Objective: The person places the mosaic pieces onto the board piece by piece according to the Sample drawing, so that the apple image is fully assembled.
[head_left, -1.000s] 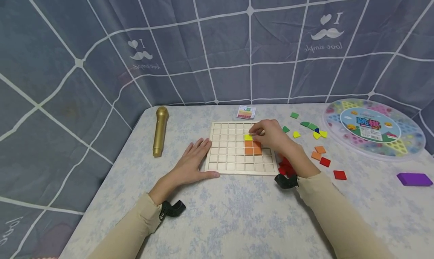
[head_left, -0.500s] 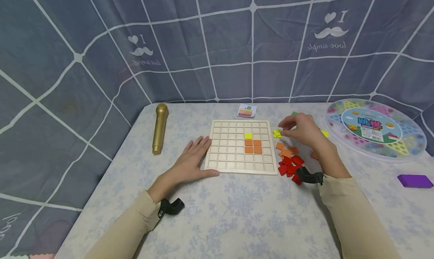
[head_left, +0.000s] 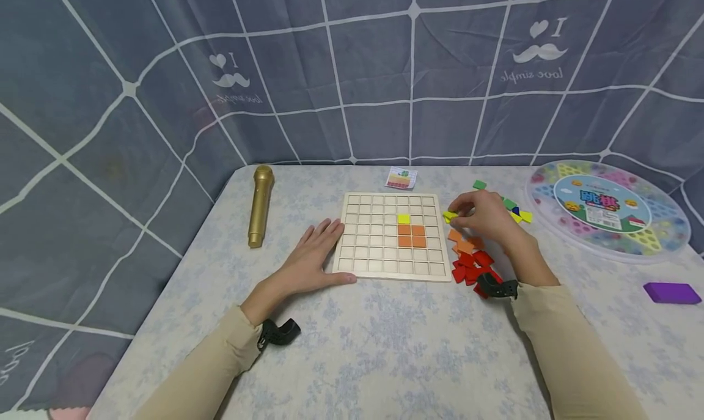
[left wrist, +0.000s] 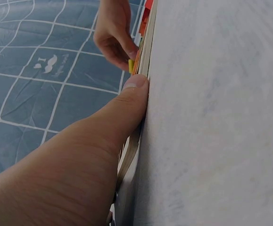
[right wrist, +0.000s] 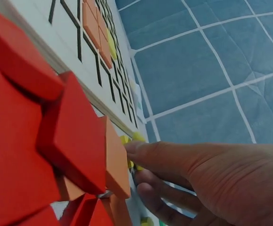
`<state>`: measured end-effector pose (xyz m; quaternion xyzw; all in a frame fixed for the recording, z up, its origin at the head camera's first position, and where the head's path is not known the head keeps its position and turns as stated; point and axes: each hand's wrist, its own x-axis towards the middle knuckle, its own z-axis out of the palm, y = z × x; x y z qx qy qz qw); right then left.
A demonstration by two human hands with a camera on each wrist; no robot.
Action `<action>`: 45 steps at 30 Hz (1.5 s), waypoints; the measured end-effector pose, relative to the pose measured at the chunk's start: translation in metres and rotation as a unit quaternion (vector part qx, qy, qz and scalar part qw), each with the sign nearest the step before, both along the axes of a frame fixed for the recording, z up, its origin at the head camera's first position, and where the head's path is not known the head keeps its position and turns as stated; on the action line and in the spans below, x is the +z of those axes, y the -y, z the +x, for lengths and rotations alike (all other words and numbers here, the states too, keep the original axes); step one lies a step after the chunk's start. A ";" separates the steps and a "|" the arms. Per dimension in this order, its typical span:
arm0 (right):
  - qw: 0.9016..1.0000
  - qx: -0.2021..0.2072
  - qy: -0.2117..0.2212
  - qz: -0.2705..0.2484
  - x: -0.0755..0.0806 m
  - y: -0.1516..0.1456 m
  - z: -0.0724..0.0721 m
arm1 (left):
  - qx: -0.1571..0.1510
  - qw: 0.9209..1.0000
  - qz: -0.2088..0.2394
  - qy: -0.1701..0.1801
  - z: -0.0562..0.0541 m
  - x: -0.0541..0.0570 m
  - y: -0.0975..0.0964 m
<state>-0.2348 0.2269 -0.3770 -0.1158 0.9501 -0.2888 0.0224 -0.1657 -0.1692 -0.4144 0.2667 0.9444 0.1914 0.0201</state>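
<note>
A pale wooden grid board (head_left: 363, 236) lies on the table. Orange square tiles (head_left: 411, 236) fill several cells right of its middle, with one yellow square tile (head_left: 404, 219) just behind them. My left hand (head_left: 315, 259) rests at the board's left edge, fingers spread and thumb (left wrist: 134, 87) along the front corner. Just beyond the right edge, my right hand (head_left: 484, 215) pinches a small yellow tile (head_left: 449, 216) between thumb and fingers. Another yellow piece (right wrist: 138, 136) shows close by those fingertips in the right wrist view. The palm hides part of the tiles around it.
Loose orange tiles (head_left: 464, 247) and a heap of red tiles (head_left: 467, 267) lie right of the board. Green tiles (head_left: 480, 184) are farther back. A pattern card (head_left: 401, 178), gold microphone (head_left: 260, 206), round game box (head_left: 607, 212) and purple block (head_left: 672, 293) stand around.
My right hand left the yellow tile on the board and moved right to the loose yellow tiles, where its fingers closed on one. The left hand stayed at the board's edge.
</note>
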 end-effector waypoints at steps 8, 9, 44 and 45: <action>1.000 -0.004 -0.018 0.001 -0.003 0.001 0.000 | 0.003 1.000 -0.003 0.001 0.001 0.000 -0.001; 1.000 -0.002 -0.023 0.000 -0.004 0.001 0.000 | 0.003 1.000 -0.003 0.001 0.000 0.000 -0.001; 0.994 0.073 -0.025 -0.079 0.004 0.131 -0.016 | 0.006 1.000 -0.007 0.009 -0.001 0.001 -0.002; 0.993 0.077 -0.028 -0.082 0.002 0.136 -0.017 | 0.005 1.000 -0.008 0.009 0.000 0.001 -0.002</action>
